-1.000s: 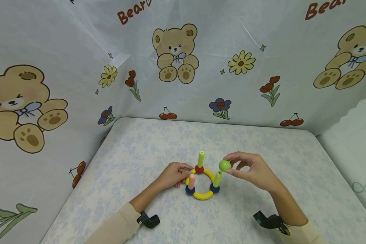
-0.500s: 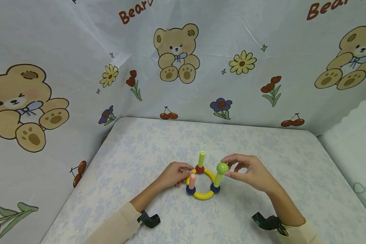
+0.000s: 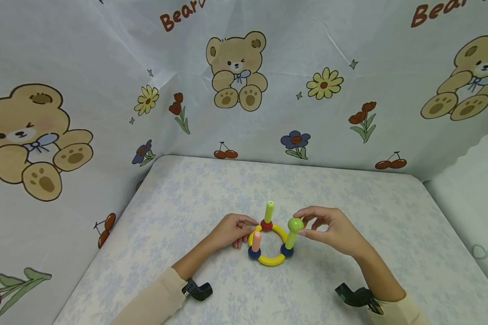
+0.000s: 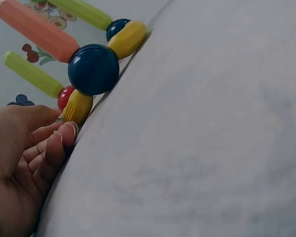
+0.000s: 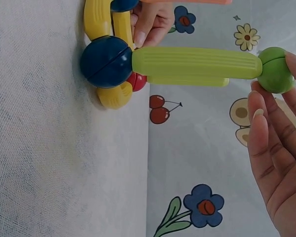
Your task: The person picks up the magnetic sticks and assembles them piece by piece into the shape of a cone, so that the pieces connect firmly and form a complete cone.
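Note:
A ring of curved yellow rods (image 3: 271,261) joined by two blue balls (image 4: 93,69) and one red ball (image 3: 266,225) lies on the table. From the balls rise a salmon rod (image 4: 38,30) and two lime rods, one at the back (image 3: 269,211) and one at the right (image 5: 197,62). My right hand (image 3: 335,229) pinches a green ball (image 5: 276,70) that sits on top of the right lime rod. With thumb and fingertips, my left hand (image 3: 232,231) holds the yellow rod (image 4: 78,106) at the ring's left side.
The pale blue-patterned tabletop (image 3: 211,189) spreads around the ring. Behind it hangs a white cloth (image 3: 268,126) printed with bears and flowers. Black wrist devices (image 3: 198,290) sit on both forearms, and a thin cord (image 3: 485,255) lies at the far right.
My right hand has moved the green ball left, from beside the right lime rod onto its top. The left hand keeps its hold on the ring.

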Demonstrator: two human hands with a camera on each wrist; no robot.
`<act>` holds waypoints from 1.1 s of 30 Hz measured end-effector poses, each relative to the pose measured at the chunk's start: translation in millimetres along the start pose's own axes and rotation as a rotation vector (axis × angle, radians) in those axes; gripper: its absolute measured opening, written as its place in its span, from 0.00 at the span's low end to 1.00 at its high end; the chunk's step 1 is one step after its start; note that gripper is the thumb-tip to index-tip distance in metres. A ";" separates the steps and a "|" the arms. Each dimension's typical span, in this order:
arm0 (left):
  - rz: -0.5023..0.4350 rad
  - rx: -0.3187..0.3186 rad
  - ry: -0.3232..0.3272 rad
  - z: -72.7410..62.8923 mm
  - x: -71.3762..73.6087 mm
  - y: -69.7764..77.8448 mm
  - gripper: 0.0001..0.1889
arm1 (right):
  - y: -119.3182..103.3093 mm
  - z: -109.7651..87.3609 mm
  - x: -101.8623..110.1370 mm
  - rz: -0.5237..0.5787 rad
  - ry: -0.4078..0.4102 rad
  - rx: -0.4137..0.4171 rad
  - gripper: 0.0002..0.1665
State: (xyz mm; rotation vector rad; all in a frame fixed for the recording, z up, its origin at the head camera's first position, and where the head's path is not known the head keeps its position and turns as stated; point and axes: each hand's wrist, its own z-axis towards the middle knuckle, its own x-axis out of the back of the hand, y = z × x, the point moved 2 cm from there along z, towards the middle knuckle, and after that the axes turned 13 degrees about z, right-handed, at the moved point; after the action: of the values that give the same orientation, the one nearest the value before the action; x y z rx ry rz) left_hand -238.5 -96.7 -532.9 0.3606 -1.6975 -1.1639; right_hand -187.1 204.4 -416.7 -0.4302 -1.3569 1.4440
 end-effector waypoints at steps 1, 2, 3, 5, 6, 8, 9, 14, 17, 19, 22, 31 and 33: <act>-0.002 -0.007 -0.004 0.2 1.6 0.4 0.11 | 0.0 -0.5 0.1 0.001 0.000 -0.001 0.20; -0.002 -0.007 -0.006 0.5 3.3 0.6 0.10 | 0.0 -0.9 0.2 0.002 0.000 -0.002 0.20; 0.001 -0.010 -0.003 0.6 4.9 0.4 0.10 | 0.0 -1.3 0.3 0.003 0.000 -0.004 0.20; 0.012 -0.013 0.007 0.7 9.7 0.7 0.09 | -0.3 -0.6 0.3 0.003 -0.003 -0.008 0.20; 0.021 -0.018 0.009 0.4 12.5 1.4 0.09 | -0.3 -0.4 0.3 0.003 -0.004 -0.006 0.20; 0.037 -0.041 0.000 -0.1 17.9 2.8 0.09 | 0.1 -0.2 0.3 0.004 -0.006 -0.003 0.21; 0.044 -0.062 -0.010 -0.8 20.7 4.6 0.09 | 0.3 -0.2 0.3 0.004 -0.007 -0.003 0.21; 0.023 -0.243 -0.084 -5.0 31.5 16.1 0.11 | 1.7 -0.4 0.4 0.009 -0.011 0.001 0.21; -0.015 -0.355 -0.111 -6.5 33.3 22.8 0.14 | 1.9 -0.9 0.7 0.017 -0.012 0.000 0.21; -0.029 -0.407 -0.122 -7.5 32.8 27.3 0.18 | 1.7 -1.1 0.4 0.026 -0.011 -0.002 0.21; -0.042 -0.446 -0.126 -9.1 29.7 32.7 0.18 | 1.7 -1.2 -1.2 0.042 -0.015 -0.008 0.21; -0.099 -0.477 -0.079 -12.0 14.9 42.3 0.10 | 2.6 -0.3 -8.4 0.061 -0.011 0.017 0.21; -0.092 -0.491 -0.063 -11.8 12.5 42.9 0.10 | 2.8 0.4 -10.8 0.069 -0.008 0.026 0.21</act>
State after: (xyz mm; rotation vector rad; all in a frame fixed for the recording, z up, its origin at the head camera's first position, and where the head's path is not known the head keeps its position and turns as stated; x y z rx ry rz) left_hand -222.3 -90.5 -490.0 0.0968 -1.3972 -1.6226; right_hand -184.6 195.7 -423.1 -0.4579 -1.3397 1.5198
